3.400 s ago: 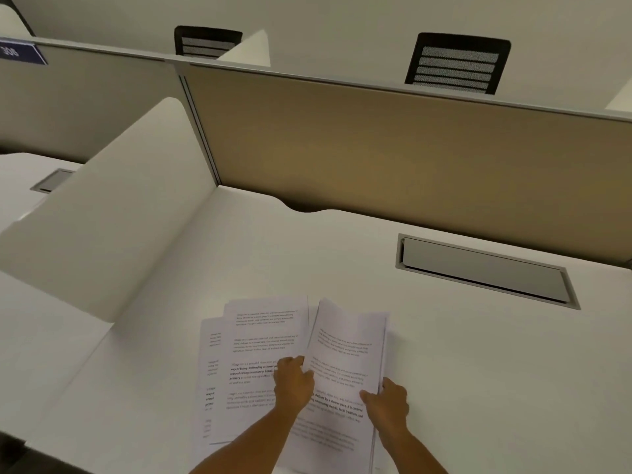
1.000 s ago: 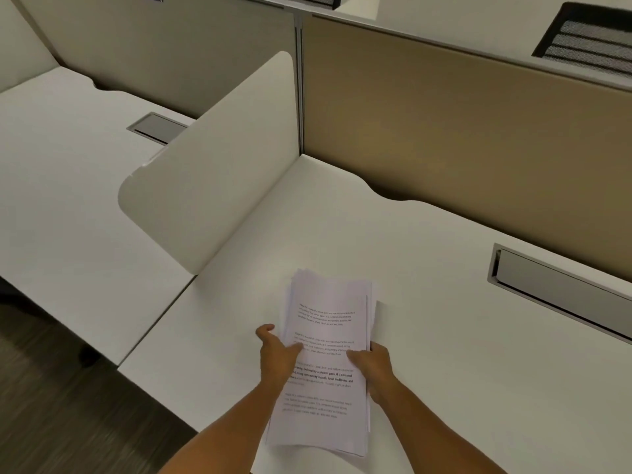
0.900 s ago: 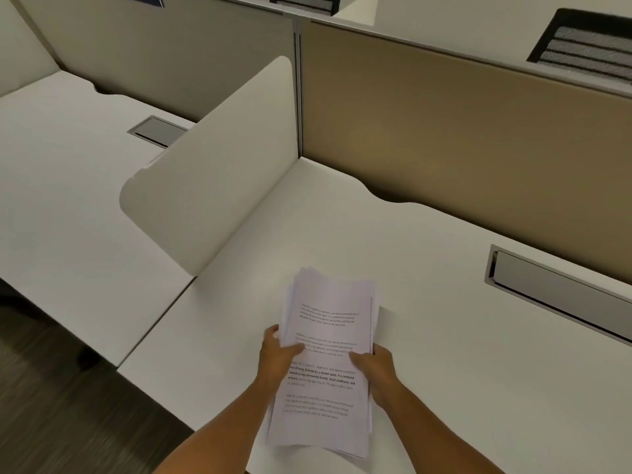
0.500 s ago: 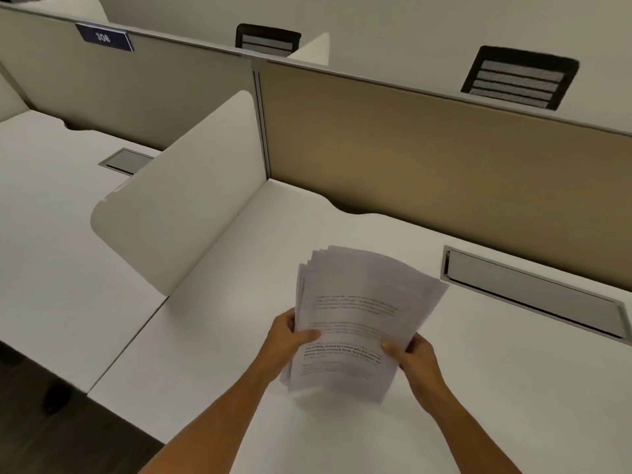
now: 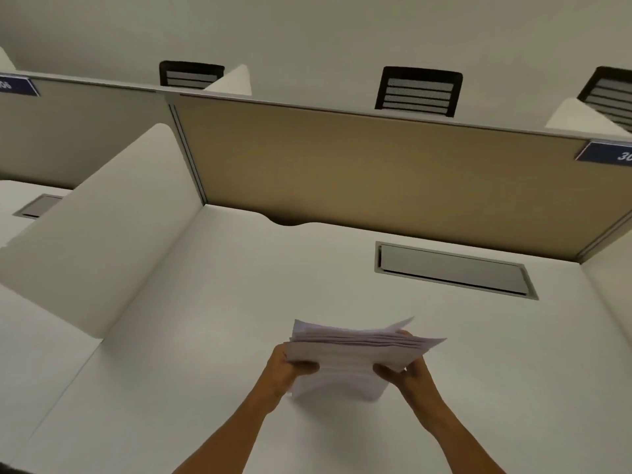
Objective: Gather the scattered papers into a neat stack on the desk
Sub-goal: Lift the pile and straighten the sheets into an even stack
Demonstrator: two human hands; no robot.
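Several white printed sheets form one stack of papers (image 5: pixel 345 366), held upright with its lower edge on or just above the white desk (image 5: pixel 205 336); I cannot tell if it touches. The top edges are uneven and fan out slightly. My left hand (image 5: pixel 285 369) grips the stack's left side. My right hand (image 5: pixel 408 371) grips its right side, fingers behind and thumb in front.
A tan partition (image 5: pixel 359 172) closes the back of the desk. A white side divider (image 5: pixel 92 241) stands on the left. A grey cable hatch (image 5: pixel 451 268) is set in the desk at the back right. Black chair backs (image 5: pixel 419 92) show beyond the partition.
The spread sheets were pulled together into one stack, lifted off the desk and turned from flat to upright on its long edge. The view has tilted upward.
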